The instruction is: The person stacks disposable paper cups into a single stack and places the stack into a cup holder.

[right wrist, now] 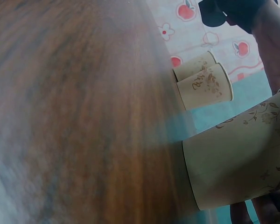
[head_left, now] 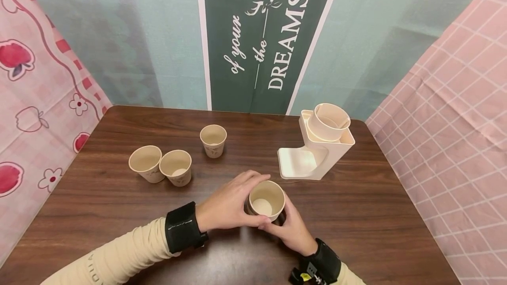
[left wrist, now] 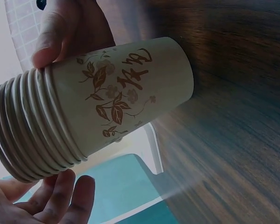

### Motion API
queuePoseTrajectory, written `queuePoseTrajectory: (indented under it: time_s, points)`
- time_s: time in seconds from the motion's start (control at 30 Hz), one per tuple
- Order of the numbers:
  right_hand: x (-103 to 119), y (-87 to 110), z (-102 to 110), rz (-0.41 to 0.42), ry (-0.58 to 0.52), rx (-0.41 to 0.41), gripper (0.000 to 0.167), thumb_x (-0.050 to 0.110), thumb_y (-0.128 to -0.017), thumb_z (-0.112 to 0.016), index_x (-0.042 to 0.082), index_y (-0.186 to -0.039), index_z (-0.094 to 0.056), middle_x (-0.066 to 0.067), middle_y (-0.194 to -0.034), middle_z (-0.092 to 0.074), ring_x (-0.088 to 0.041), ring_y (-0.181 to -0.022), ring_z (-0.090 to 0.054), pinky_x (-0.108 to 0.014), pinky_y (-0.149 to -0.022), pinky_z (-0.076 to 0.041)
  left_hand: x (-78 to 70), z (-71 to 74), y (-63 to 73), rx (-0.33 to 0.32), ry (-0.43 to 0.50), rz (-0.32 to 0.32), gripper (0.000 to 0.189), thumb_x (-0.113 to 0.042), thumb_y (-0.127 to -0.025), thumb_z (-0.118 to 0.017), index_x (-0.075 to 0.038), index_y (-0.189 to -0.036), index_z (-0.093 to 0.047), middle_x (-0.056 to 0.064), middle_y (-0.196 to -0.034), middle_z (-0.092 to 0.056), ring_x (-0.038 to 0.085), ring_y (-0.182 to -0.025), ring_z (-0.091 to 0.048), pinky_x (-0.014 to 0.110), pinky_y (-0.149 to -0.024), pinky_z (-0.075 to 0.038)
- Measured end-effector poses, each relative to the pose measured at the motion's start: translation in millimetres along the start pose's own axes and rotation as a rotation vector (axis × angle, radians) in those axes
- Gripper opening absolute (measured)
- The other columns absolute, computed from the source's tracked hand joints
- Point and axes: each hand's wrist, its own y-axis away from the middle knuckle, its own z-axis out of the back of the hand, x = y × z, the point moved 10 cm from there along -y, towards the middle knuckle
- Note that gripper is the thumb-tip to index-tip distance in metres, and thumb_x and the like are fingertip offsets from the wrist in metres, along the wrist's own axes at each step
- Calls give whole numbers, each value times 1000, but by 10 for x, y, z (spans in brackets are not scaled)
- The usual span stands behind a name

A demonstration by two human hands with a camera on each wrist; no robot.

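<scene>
A stack of beige paper cups (head_left: 267, 200) stands on the table before me, its open top facing up. Several nested rims and a brown leaf print show on the stack (left wrist: 116, 93) in the left wrist view. My left hand (head_left: 233, 202) holds the stack near its rims from the left, thumb in front and fingers behind. From the other side my right hand (head_left: 292, 228) grips it, with the thumb at the front. Part of this hand is hidden behind the cups in the head view. The base of the stack (right wrist: 233, 163) sits at the tabletop.
Two paper cups (head_left: 145, 162) (head_left: 177, 167) stand side by side at the left. A single cup (head_left: 214, 140) is farther back. On the right stands a white holder (head_left: 330, 157) with a round funnel-like piece (head_left: 328, 122) on top. Curtains surround the wooden table (head_left: 356, 214).
</scene>
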Motion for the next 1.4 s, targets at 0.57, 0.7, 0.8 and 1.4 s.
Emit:
queuePoseTrajectory:
  time_s: [0.57, 0.7, 0.8, 1.4]
  points:
    - [29, -9, -7, 28, -40, -15, 92, -8, -75, -86, 11, -152, -40, -16, -140, -53, -16, -127, -52, -22, -106, -42, 81, 352, 216, -116, -87, 20, 79, -52, -84, -80, -10, -145, -52, 3, -139, -56, 20, -128, -55, 43, -104, -50]
    - [27, -8, 0, 24, -31, -21, 91, -7, -74, -87, 12, -151, -41, -15, -140, -54, -17, -126, -52, -22, -107, -41, 108, 414, 320, -124, -113, 28, 78, -52, -85, -79, -10, -145, -53, 4, -139, -56, 21, -127, -56, 44, -102, -51]
    - [24, -10, -2, 19, -34, -20, 91, -6, -74, -87, 12, -151, -42, -14, -140, -54, -17, -126, -52, -23, -107, -41, 149, 477, 411, -134, -123, 57, 77, -50, -84, -81, -10, -144, -53, 3, -138, -56, 20, -126, -56, 44, -101, -51]
    - [9, -2, 3, 10, -26, -20, 90, -3, -74, -88, 12, -151, -42, -14, -139, -55, -16, -126, -53, -22, -107, -41, 412, 952, 1071, -314, -180, 141, 71, -31, -80, -88, -9, -140, -56, -2, -132, -60, 12, -112, -57, 27, -92, -49]
